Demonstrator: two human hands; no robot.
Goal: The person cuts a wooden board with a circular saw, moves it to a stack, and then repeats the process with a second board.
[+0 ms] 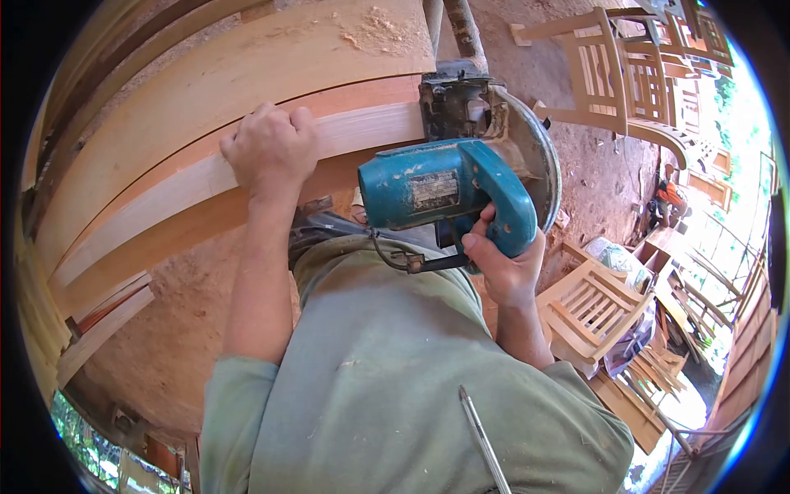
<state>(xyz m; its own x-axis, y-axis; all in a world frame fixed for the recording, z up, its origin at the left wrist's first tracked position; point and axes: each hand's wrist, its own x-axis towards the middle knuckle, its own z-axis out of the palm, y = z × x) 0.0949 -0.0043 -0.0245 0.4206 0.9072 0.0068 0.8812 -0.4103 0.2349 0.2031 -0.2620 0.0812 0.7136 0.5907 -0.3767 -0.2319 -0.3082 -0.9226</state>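
My right hand (510, 259) is wrapped round the rear handle of a teal circular saw (428, 188), whose dark base rests at the right end of the boards. A pale wooden strip (362, 130) runs leftward from the saw, lying along a wide plank (206, 90). On that strip lies my left hand (274, 144), with its fingers curled over the wood; it is closed in a grip. Sawdust (383, 29) is scattered on the wide plank. The saw's cable leaves the handle and hangs in front of my shirt.
Wooden chairs (605, 74) stand at the upper right. A slatted wooden frame (594, 311) lies at the right, beside wood offcuts (658, 370). Farther back, a person in orange (671, 198) is low to the ground. More boards (107, 309) are at the left.
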